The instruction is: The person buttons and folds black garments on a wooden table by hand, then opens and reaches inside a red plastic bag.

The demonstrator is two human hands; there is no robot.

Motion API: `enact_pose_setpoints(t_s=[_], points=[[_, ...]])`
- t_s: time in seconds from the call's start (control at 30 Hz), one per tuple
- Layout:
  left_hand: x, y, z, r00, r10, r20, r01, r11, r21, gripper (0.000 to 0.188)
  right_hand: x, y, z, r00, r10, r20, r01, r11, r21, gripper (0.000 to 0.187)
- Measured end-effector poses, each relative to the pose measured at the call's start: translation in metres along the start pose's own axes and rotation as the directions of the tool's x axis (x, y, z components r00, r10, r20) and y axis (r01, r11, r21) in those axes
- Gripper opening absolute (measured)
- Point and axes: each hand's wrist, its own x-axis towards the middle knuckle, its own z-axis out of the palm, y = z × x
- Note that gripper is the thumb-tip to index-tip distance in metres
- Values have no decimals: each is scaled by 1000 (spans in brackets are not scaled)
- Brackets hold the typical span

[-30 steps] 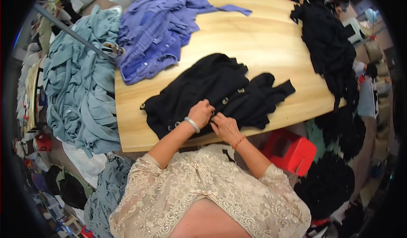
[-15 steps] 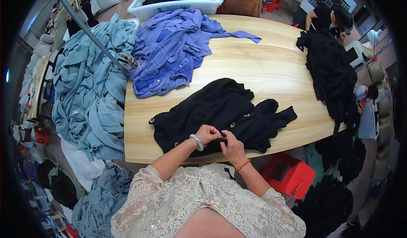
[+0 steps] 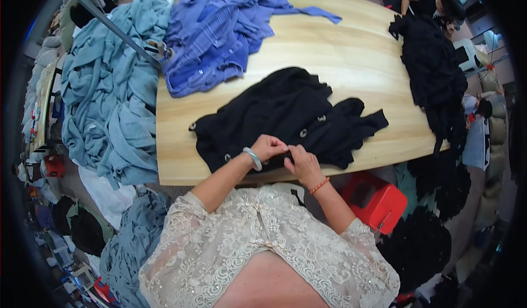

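Observation:
A black knitted cardigan (image 3: pixel 274 107) with several large buttons lies on the wooden table in front of me. My left hand (image 3: pixel 267 149), below a pale bangle, is closed in a pinch over the cardigan's near edge. Close against it, my right hand (image 3: pixel 303 162) also pinches, thumb and forefinger together, with an orange bead bracelet at the wrist. The fingertips of both hands nearly meet. Whatever lies between them is too small to make out. One button (image 3: pixel 303 133) shows just beyond the right hand.
Purple-blue buttoned garments (image 3: pixel 214 39) are heaped at the table's far left, beside a large pile of grey-green knits (image 3: pixel 112 88). Black garments (image 3: pixel 431 77) cover the right end, where another person (image 3: pixel 431 3) bends over them. A red stool (image 3: pixel 376 203) stands by the near right edge.
The view has tilted down, so the table and garments sit higher in the picture. Both hands stay pinched together at the cardigan's near edge, with only slight finger movement.

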Motion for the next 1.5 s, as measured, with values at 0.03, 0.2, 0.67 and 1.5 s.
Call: enact_pose_setpoints(t_s=[0.03,0.2,0.67,1.5], points=[[-5,0,0,996,5,88,2,996,-87,26,-1,5,1,1000,1,10,-1,1000,-12,35],[-26,15,7,955,290,53,-286,864,414,26,3,7,2,994,91,67,-100,987,129,27],[-24,19,9,863,497,84,-444,671,594,14,1,15,16,988,152,19,-154,982,114,22],[-5,39,34,804,591,71,-491,590,641,29,-15,16,-9,984,176,17,-167,957,-239,12]])
